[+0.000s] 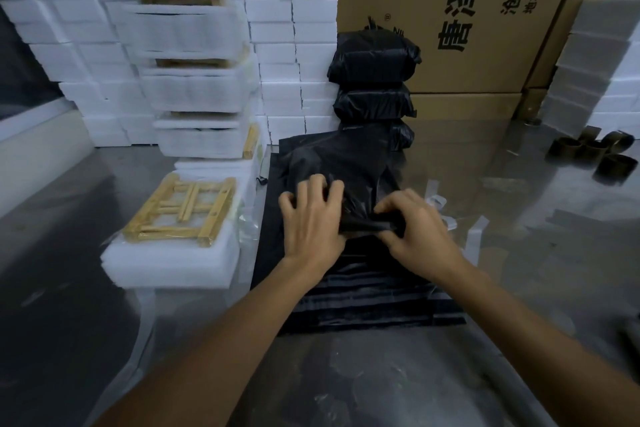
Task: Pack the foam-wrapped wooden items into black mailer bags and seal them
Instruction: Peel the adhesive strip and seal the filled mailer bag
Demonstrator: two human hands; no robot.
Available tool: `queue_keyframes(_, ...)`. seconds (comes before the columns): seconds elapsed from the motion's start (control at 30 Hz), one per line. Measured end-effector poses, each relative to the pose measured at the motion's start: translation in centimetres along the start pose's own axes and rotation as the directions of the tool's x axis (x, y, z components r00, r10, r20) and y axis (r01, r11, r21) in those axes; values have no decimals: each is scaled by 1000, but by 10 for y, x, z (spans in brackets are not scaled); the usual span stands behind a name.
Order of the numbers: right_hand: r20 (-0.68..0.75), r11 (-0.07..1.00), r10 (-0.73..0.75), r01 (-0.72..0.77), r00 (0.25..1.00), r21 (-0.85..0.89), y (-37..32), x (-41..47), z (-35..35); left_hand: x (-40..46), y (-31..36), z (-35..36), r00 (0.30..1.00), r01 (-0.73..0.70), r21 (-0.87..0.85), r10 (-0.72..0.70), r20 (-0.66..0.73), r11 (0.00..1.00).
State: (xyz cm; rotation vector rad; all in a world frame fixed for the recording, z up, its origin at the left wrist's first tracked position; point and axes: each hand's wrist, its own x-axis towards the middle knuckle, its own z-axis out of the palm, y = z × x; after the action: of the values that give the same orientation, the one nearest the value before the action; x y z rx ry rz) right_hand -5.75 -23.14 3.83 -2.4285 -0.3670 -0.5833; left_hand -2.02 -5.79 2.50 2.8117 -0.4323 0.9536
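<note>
A: Item one, work in hand?

B: Black mailer bag (332, 163), centre of the counter (398, 385), lying on a pile of flat bags (363, 298). Left hand (311, 218), fingers spread, pressing down on the bag; its grip is apart. Right hand (415, 229), grip clamped on a bunched fold of the bag's black film. Whether a wrapped item is already inside, cannot tell.

A: Done so far?

B: Three sealed black parcels (374, 80), stacked at 12 o'clock against a printed carton (467, 10).

A: Left to do?

B: Plenty, by my reckoning. A foam-wrapped stack (194, 87) at 10 o'clock, wood showing at some ends. One wooden rack (183, 211) at 9 o'clock, bare on top of foam sheets (166, 263), not yet wrapped. The current bag looks unsealed.

A: Surroundings?

B: White foam blocks (291, 45) walled up at 11 o'clock; more foam (595, 62) at 2 o'clock. Empty tape cores (595, 152) at 2 o'clock. Loose clear strips (474, 236) at 3 o'clock, just beside the right hand.

A: Obstructions?

B: The strips could stick to the film. Otherwise none noted.
</note>
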Motion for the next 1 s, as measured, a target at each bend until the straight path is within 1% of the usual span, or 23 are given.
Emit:
queue_keyframes(0.03,11,999,45,-45,999,-20,6,1,4,-3,-4,-1,997,82,-43,-82,-5,996)
queue_keyframes(0.07,44,993,114,-114,992,-15,11,3,7,-7,-8,-1,984,179,-123,-179,5,976)
queue_keyframes(0.1,89,981,192,-194,977,19,15,5,10,-12,-13,-1,960,278,-247,-276,44,928)
queue_keyframes(0.13,137,962,251,-262,958,70,17,8,13,-15,-18,-1,925,378,-401,-360,123,835)
queue_keyframes(0.17,174,943,287,-310,942,124,20,12,17,-18,-24,0,883,466,-536,-409,229,704)
queue_keyframes(0.2,191,927,311,-342,931,154,22,15,22,-20,-27,1,842,536,-607,-425,333,587)
queue_keyframes(0.23,191,920,329,-360,925,158,24,17,26,-20,-30,2,807,588,-623,-426,408,515)
queue_keyframes(0.27,174,915,350,-375,921,146,23,19,30,-21,-32,4,783,620,-610,-433,446,494)
queue_keyframes(0.3,147,911,370,-389,917,139,22,19,33,-20,-33,6,774,632,-588,-454,442,505)
queue_keyframes(0.37,95,906,383,-394,919,153,19,17,37,-21,-33,4,765,637,-541,-535,359,549)
queue_keyframes(0.43,51,910,372,-375,927,178,14,12,36,-24,-33,0,780,605,-564,-561,277,563)
queue_keyframes(0.5,52,911,370,-373,928,177,10,5,34,-29,-32,-3,790,589,-588,-546,277,554)
queue_keyframes(0.57,71,913,377,-384,923,136,6,-4,32,-35,-31,-6,790,605,-552,-520,325,573)
queue_keyframes(0.63,85,912,389,-396,917,105,3,-11,30,-40,-32,-8,811,585,-479,-482,332,655)
queue_keyframes(0.7,88,909,402,-409,911,82,1,-14,29,-41,-35,-10,855,514,-383,-424,298,767)
queue_keyframes(0.77,92,905,418,-423,904,40,2,-12,27,-38,-37,-12,873,468,-293,-385,301,834)
queue_keyframes(0.83,68,906,423,-423,904,-14,4,-11,27,-33,-38,-12,868,469,-239,-394,301,850)
queue_keyframes(0.93,-52,905,419,-422,906,-62,8,-12,30,-30,-27,-10,877,460,-170,-416,238,872)
queue_keyframes(1.0,-38,906,404,-406,914,-119,7,-9,31,-29,-20,-9,880,456,-167,-414,233,874)
